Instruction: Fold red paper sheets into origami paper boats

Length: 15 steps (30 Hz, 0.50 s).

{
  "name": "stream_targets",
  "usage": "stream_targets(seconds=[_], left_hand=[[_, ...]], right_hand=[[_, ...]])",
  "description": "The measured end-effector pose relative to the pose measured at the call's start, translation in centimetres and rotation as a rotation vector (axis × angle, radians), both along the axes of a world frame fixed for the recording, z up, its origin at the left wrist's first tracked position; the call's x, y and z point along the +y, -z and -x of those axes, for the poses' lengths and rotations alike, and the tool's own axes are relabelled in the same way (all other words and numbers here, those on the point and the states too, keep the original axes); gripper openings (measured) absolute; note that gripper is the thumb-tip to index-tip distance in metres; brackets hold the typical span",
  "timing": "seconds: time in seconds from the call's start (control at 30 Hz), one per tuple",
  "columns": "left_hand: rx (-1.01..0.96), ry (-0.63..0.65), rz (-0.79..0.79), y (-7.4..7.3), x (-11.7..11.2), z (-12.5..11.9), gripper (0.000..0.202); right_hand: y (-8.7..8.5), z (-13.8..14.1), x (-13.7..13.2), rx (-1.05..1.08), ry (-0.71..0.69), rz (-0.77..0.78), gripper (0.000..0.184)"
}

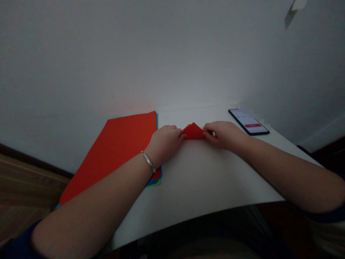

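A small folded piece of red paper lies on the white table, shaped like a low triangle. My left hand pinches its left corner with curled fingers; a silver bracelet sits on that wrist. My right hand grips the right corner, fingers closed on the paper. Both hands rest on the tabletop with the paper between them.
A stack of coloured paper sheets, red on top with blue and yellow edges below, lies at the table's left. A phone with a lit screen lies at the back right. A white wall stands just behind the table.
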State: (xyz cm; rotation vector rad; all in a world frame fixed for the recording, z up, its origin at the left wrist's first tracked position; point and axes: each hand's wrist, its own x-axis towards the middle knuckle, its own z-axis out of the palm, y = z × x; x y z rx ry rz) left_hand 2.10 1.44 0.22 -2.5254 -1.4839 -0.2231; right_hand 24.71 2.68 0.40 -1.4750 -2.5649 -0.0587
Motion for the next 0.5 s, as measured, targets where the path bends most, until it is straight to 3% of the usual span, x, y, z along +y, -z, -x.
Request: stream_targets(seconds=[0.27,0.5], left_hand=[[-0.154,-0.011,0.035,0.15,0.34,0.03,0.032],[-0.16,-0.008,0.056,0.33,0.33,-0.23,0.026]], right_hand=[[0.3,0.02,-0.01,0.178,0.074,0.092,0.021],[0.55,0.35,0.07,0.183,0.101,0.122,0.023]])
